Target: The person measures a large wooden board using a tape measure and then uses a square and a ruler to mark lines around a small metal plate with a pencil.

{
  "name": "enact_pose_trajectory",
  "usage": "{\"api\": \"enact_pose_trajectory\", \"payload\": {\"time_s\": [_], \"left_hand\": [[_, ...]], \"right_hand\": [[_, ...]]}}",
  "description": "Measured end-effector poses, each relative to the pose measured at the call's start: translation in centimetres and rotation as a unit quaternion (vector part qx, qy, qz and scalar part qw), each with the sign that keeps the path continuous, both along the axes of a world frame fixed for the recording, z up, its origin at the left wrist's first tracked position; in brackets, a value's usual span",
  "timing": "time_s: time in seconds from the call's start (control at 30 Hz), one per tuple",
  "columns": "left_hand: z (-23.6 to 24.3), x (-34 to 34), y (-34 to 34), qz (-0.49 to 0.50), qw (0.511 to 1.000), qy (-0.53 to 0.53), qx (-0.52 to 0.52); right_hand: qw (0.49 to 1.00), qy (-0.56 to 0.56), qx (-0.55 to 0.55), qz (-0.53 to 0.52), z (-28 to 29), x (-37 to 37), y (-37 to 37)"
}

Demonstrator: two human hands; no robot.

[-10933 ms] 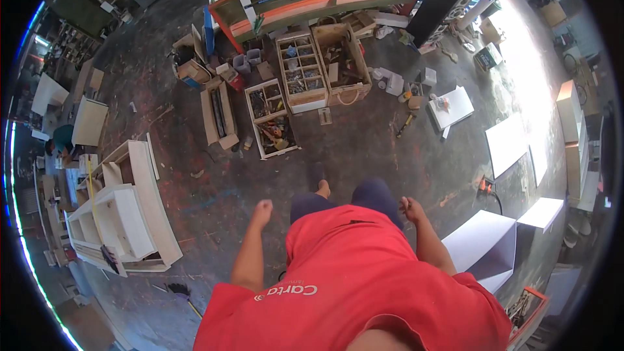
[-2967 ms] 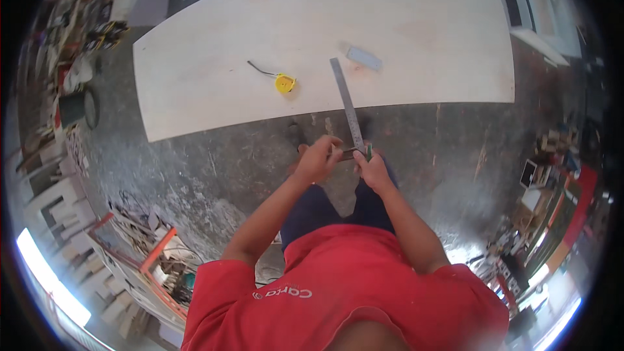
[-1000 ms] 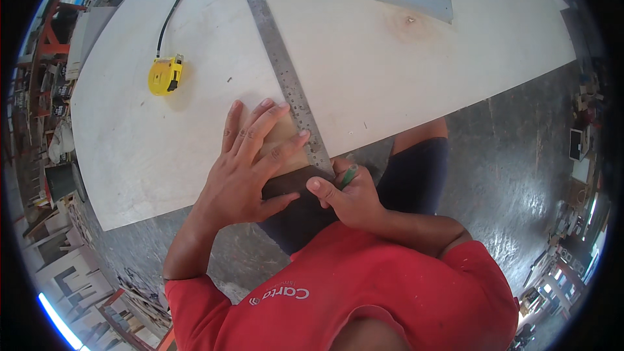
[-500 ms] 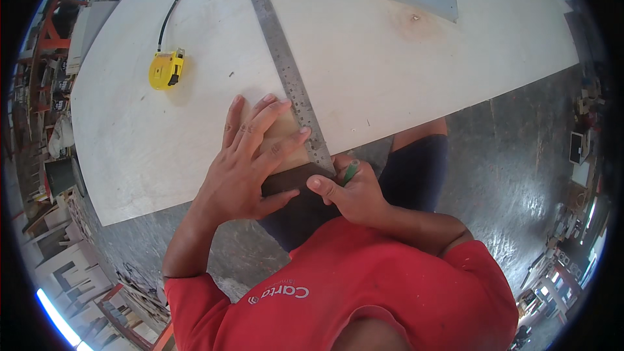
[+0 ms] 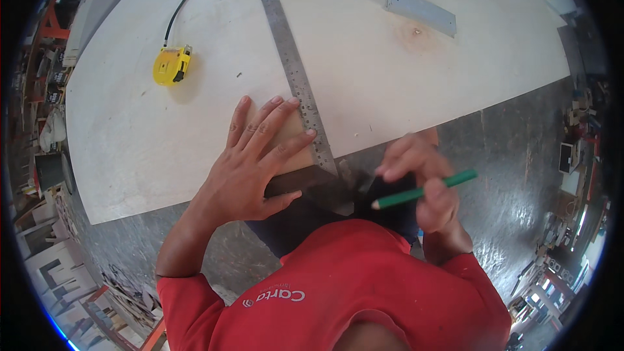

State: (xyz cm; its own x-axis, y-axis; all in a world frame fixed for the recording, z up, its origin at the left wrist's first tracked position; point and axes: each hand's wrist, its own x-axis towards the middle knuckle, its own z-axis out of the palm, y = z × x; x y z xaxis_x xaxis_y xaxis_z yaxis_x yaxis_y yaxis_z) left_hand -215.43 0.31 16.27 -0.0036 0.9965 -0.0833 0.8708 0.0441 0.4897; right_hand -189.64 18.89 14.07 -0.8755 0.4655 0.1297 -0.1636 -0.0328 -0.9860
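Observation:
My left hand (image 5: 250,156) lies flat with fingers spread on a tan wooden piece (image 5: 294,161) at the table's near edge. Its forefinger and middle fingertip reach the edge of a metal ruler (image 5: 296,75), which runs from that near edge toward the far side. The wooden piece's near side is dark, and my hand covers much of its top. To the right of the ruler, off the table's edge, my right hand (image 5: 426,175) holds a green pencil (image 5: 426,190), its sharpened tip pointing left. Motion blurs the right fingers a little.
A yellow tape measure (image 5: 170,66) with a black strap rests on the pale table (image 5: 162,143), left of the ruler. Toward the far right lies a grey rectangular bar (image 5: 422,12). Grey floor (image 5: 500,136) shows beyond the table's near edge, with cluttered shelving along the left.
My right hand has moved right, away from the ruler's near end, and the pencil has swung to lie almost level. The left hand stays on the wooden piece. The whole view has shifted slightly.

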Motion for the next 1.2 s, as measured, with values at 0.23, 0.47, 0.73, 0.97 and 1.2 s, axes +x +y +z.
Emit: {"api": "enact_pose_trajectory", "payload": {"time_s": [0.23,0.47,0.73,0.97,1.2], "left_hand": [[-0.2,0.0,-0.1,0.001,1.000,0.002,-0.005],[-0.3,0.0,-0.2,0.003,1.000,0.000,-0.010],[-0.5,0.0,-0.2,0.003,1.000,0.008,-0.004],[-0.5,0.1,-0.2,0.002,1.000,0.011,-0.005],[-0.5,-0.2,-0.2,-0.004,1.000,0.016,0.009]], "right_hand": [[0.984,-0.074,0.137,-0.087,1.2,-5.4,0.4],[0.936,-0.105,0.314,-0.117,1.0,-7.1,-0.4],[0.928,-0.094,0.339,-0.126,1.0,-7.6,-0.7],[0.931,-0.097,0.348,-0.056,2.6,-5.8,-0.9],[0.946,-0.164,0.276,0.035,3.4,-1.4,-0.9]]}}
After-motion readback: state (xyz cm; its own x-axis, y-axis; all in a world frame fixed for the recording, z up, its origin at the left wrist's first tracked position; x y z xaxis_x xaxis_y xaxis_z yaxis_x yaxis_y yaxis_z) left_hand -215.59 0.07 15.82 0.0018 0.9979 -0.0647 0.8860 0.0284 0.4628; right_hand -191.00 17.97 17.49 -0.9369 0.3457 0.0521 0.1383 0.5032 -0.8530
